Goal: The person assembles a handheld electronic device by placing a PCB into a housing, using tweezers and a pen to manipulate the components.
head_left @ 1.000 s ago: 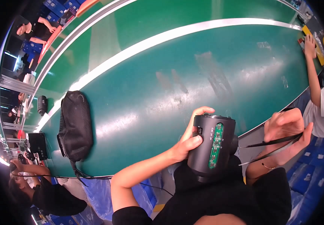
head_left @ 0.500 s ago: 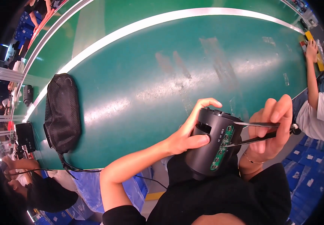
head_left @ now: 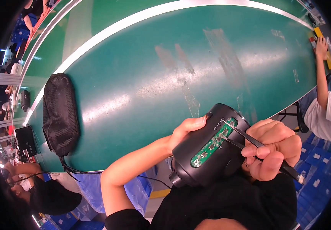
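Observation:
A black cylindrical housing (head_left: pixel 190 151) is tilted in front of my chest, with a narrow green circuit board (head_left: pixel 212 145) showing through a long slot in its side. My left hand (head_left: pixel 184 132) is closed round its left side, the thumb lying on the shell and the other fingers hidden behind it. In my right hand (head_left: pixel 274 147) a pair of dark metal tweezers (head_left: pixel 255 142) is pinched. Their two tips stand apart, reaching over the upper part of the board. Whether the tips touch it, I cannot tell.
On the green table (head_left: pixel 134 73), a black mesh pouch (head_left: pixel 61 115) with a cord lies at the left. A black box (head_left: pixel 25 142) is beyond it. Co-workers sit at the left and right; one hand (head_left: pixel 321 49) is near yellow pieces. Blue crates (head_left: pixel 316 165) stand at lower right.
The housing has turned so its board slot faces up more fully. My right hand has rolled over and come closer, tweezers now across the slot. My left thumb has shifted up the shell.

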The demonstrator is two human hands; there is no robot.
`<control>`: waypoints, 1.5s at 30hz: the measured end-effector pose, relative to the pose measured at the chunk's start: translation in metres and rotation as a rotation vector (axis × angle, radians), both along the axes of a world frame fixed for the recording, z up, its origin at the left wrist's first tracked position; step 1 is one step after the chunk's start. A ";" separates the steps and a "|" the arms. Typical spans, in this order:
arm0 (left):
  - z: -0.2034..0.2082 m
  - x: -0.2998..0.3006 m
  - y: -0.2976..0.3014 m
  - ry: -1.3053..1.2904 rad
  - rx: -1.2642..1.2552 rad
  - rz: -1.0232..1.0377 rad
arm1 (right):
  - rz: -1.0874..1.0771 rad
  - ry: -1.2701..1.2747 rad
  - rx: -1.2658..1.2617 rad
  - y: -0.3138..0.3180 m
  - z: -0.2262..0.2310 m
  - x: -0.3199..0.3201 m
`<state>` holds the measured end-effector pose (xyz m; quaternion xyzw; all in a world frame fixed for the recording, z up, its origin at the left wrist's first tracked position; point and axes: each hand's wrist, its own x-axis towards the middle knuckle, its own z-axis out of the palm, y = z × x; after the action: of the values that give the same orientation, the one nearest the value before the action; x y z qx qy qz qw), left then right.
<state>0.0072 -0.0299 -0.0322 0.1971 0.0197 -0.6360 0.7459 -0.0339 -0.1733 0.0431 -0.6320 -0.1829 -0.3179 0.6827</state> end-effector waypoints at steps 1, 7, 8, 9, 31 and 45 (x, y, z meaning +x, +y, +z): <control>0.000 0.001 0.000 0.000 0.008 -0.003 | -0.013 0.016 -0.019 0.000 0.002 0.001; 0.002 0.002 -0.003 0.027 0.009 -0.021 | -0.102 0.049 -0.070 -0.002 0.002 0.001; 0.001 0.002 -0.004 0.029 0.010 -0.022 | -0.103 0.052 -0.069 -0.002 0.001 0.002; 0.000 0.002 -0.004 0.026 0.015 -0.017 | -0.103 0.026 -0.042 -0.001 -0.001 0.003; 0.021 0.008 -0.018 -0.011 -0.068 0.093 | 0.020 -0.181 0.199 -0.005 -0.002 0.014; 0.012 0.009 -0.019 -0.064 -0.252 0.101 | -0.123 0.008 0.132 -0.007 -0.001 0.010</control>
<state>0.0166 -0.0487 -0.0202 0.1211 -0.0743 -0.5884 0.7960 -0.0238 -0.1806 0.0422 -0.5968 -0.1195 -0.3680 0.7029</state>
